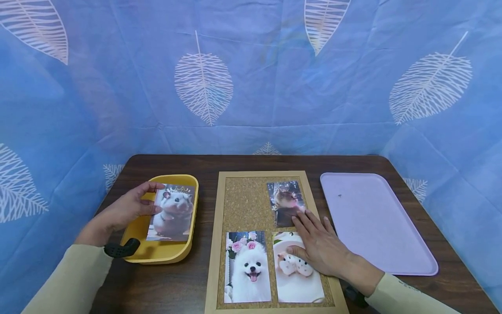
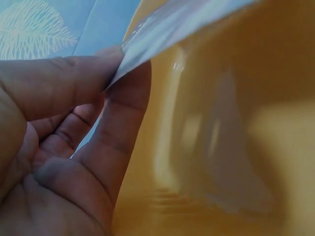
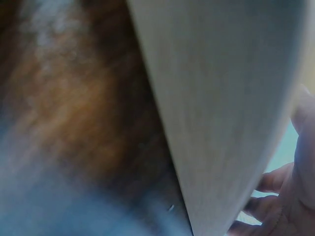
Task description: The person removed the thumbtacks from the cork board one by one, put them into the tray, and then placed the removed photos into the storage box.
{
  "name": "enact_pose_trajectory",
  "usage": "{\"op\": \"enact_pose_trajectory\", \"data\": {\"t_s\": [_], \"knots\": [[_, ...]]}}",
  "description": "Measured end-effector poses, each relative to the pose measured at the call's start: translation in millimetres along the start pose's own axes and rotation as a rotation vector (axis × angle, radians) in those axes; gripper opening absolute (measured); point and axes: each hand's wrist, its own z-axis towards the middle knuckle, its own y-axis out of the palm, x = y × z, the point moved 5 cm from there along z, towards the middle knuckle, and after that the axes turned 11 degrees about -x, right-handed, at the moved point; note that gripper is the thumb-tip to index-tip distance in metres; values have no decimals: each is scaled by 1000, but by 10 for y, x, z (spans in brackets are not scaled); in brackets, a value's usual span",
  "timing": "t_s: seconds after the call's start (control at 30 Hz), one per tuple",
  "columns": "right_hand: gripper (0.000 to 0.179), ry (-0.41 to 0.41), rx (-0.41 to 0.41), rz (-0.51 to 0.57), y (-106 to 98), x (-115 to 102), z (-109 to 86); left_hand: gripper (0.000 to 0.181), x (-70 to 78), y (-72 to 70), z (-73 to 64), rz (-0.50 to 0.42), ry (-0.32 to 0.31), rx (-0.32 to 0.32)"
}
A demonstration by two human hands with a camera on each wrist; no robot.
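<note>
My left hand (image 1: 127,207) pinches the left edge of a photo card (image 1: 174,213) showing a hamster in a crown. The card is over a yellow tray (image 1: 164,257); in the left wrist view, thumb and finger meet on the card's edge (image 2: 162,37). On a wood-framed cork board (image 1: 247,196) to the right, my right hand (image 1: 323,246) lies with its fingers extended. Its fingertips touch the lower edge of a dark animal photo card (image 1: 284,198), and its thumb overlaps a white photo card (image 1: 298,283) below. Beside that one is a white dog photo card (image 1: 251,270).
A lilac tray (image 1: 376,218) with a small dark speck lies right of the board. Everything stands on a dark wooden table (image 1: 251,161), with a blue leaf-patterned cloth (image 1: 266,87) behind it. The board's frame side (image 3: 211,98) fills much of the right wrist view.
</note>
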Motion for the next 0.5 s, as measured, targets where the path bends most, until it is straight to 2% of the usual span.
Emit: {"op": "enact_pose_trajectory", "data": {"t_s": [0.17, 0.5], "knots": [[81, 0, 7, -8, 2, 8, -1, 65, 29, 82, 52, -3, 3, 5], [82, 4, -2, 11, 13, 11, 1, 65, 34, 129, 103, -17, -4, 19]]}}
